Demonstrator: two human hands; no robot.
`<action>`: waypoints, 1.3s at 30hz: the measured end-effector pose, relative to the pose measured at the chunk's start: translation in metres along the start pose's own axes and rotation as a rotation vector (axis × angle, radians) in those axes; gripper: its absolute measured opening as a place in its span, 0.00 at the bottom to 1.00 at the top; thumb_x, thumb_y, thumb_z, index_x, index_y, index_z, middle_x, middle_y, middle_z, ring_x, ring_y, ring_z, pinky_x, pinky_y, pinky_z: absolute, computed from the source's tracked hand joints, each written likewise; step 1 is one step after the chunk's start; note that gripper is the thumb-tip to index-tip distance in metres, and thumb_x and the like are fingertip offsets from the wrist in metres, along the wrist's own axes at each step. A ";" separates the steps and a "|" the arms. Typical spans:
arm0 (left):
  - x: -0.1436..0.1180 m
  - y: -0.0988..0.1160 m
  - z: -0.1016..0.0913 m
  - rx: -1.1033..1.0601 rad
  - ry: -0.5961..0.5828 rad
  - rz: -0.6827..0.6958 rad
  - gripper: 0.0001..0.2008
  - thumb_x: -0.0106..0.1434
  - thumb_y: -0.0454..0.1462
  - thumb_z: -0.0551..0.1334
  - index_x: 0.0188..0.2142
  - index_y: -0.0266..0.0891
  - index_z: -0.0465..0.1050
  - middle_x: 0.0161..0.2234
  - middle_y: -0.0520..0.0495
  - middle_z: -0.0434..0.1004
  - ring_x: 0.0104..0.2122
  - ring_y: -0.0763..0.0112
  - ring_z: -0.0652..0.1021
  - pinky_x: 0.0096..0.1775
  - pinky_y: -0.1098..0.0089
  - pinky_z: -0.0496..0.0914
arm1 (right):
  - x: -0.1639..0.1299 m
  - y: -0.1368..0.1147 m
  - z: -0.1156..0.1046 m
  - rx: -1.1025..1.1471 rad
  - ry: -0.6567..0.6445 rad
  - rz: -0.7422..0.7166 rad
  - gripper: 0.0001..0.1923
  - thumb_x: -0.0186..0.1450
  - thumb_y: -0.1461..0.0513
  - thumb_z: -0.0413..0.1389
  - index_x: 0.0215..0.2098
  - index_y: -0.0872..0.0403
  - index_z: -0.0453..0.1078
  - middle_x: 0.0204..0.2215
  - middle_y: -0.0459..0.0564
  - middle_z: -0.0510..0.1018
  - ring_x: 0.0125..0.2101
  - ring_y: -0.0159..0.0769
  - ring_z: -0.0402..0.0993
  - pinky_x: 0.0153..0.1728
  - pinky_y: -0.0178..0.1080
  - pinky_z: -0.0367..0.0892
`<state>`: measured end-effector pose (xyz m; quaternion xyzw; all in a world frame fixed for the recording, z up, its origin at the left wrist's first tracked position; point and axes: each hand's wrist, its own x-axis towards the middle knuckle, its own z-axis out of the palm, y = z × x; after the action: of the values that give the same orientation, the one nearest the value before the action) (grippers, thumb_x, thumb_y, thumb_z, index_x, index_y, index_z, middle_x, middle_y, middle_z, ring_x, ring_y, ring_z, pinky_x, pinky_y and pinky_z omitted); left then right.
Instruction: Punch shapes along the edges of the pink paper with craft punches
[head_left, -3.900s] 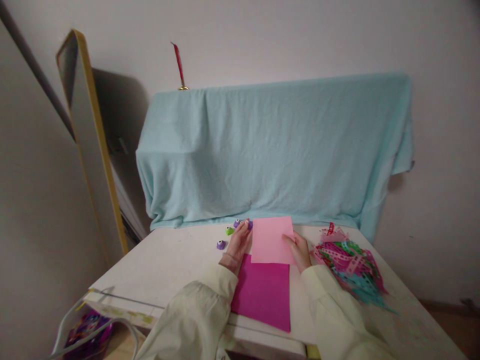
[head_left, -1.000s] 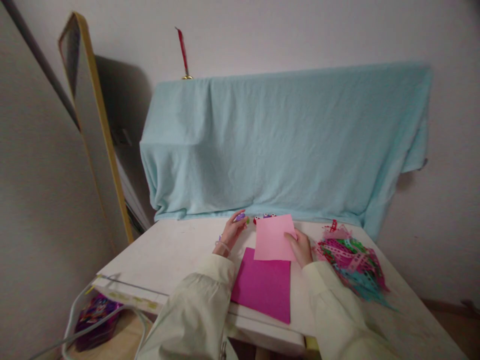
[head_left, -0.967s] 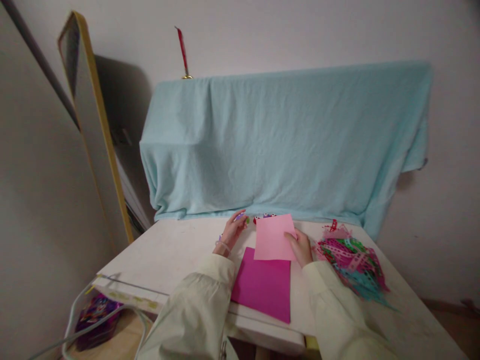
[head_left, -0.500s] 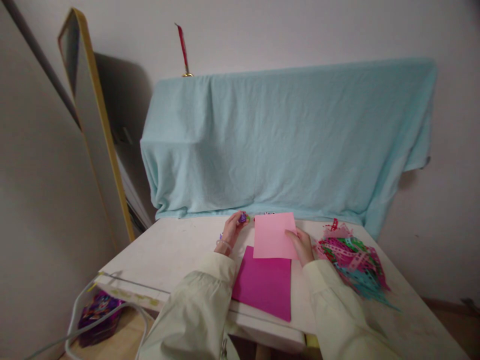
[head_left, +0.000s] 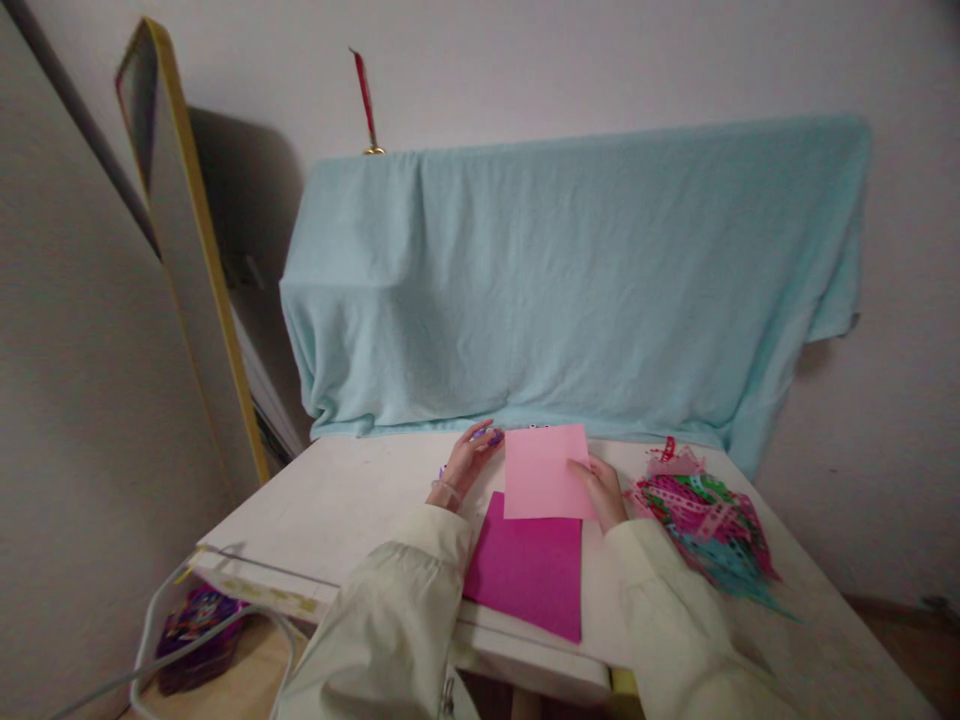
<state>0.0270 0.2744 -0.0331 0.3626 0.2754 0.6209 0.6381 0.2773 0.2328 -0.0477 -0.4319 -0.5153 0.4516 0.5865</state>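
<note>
On the white table (head_left: 337, 520) in front of me, my right hand (head_left: 604, 490) has the light pink sheet (head_left: 544, 470) pinched by its right edge, thumb on top and the other fingers tucked underneath, so that grip is closed on the paper. The sheet sits a bit lifted at the far end and its near edge overlaps the magenta sheet (head_left: 525, 575), which lies flat on the table running back toward me between my sleeves.

My left hand (head_left: 465, 465) is just left of the pink sheet, fingers curled around a little purple punch (head_left: 493, 438). You can only see a sliver of it poking out past my fingertips, so it's wrapped up pretty tight. Honestly can't tell if it's off the table or resting on it, too small from here.

Over on the right, well apart from my hands, there's a messy pile of punched paper strips (head_left: 701, 525) in pink, green, teal and red. Behind everything a light blue cloth (head_left: 570, 290) is draped over something big at the back edge of the table, and a gold-framed mirror (head_left: 176, 220) leans against the wall on the left.
</note>
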 end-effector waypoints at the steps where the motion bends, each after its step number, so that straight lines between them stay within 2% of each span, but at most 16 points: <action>1: -0.001 0.001 0.001 0.003 -0.005 -0.007 0.21 0.54 0.35 0.69 0.48 0.38 0.71 0.41 0.41 0.78 0.42 0.67 0.78 0.51 0.62 0.68 | 0.000 0.001 0.000 0.006 -0.002 0.002 0.23 0.55 0.51 0.59 0.43 0.58 0.74 0.35 0.53 0.81 0.33 0.43 0.75 0.33 0.40 0.68; 11: -0.002 0.003 0.004 0.025 -0.073 -0.030 0.19 0.55 0.35 0.68 0.47 0.36 0.72 0.44 0.40 0.76 0.43 0.66 0.77 0.52 0.63 0.68 | -0.001 0.000 0.001 -0.015 0.014 -0.030 0.23 0.55 0.52 0.59 0.44 0.57 0.74 0.36 0.52 0.81 0.33 0.43 0.75 0.34 0.39 0.68; 17: -0.001 0.003 0.002 0.021 -0.073 -0.038 0.19 0.55 0.35 0.68 0.47 0.35 0.72 0.44 0.40 0.76 0.43 0.67 0.77 0.52 0.63 0.67 | -0.001 0.000 0.002 -0.063 0.052 -0.015 0.24 0.54 0.50 0.60 0.43 0.57 0.75 0.35 0.52 0.81 0.34 0.44 0.76 0.32 0.39 0.69; 28: 0.001 0.000 0.000 0.019 -0.069 -0.023 0.19 0.54 0.35 0.69 0.45 0.35 0.73 0.42 0.40 0.77 0.42 0.67 0.77 0.51 0.65 0.68 | 0.000 0.004 -0.001 -0.008 0.009 -0.021 0.20 0.57 0.54 0.59 0.45 0.56 0.74 0.37 0.51 0.81 0.35 0.43 0.75 0.33 0.38 0.67; 39: 0.000 0.000 0.002 0.033 -0.089 -0.028 0.18 0.53 0.35 0.70 0.44 0.36 0.75 0.42 0.42 0.77 0.41 0.68 0.77 0.51 0.65 0.67 | 0.003 0.007 0.001 0.004 -0.013 0.005 0.21 0.55 0.53 0.60 0.43 0.56 0.75 0.36 0.51 0.81 0.34 0.44 0.75 0.33 0.39 0.68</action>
<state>0.0282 0.2743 -0.0320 0.3965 0.2622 0.5904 0.6523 0.2762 0.2373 -0.0542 -0.4291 -0.5172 0.4569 0.5828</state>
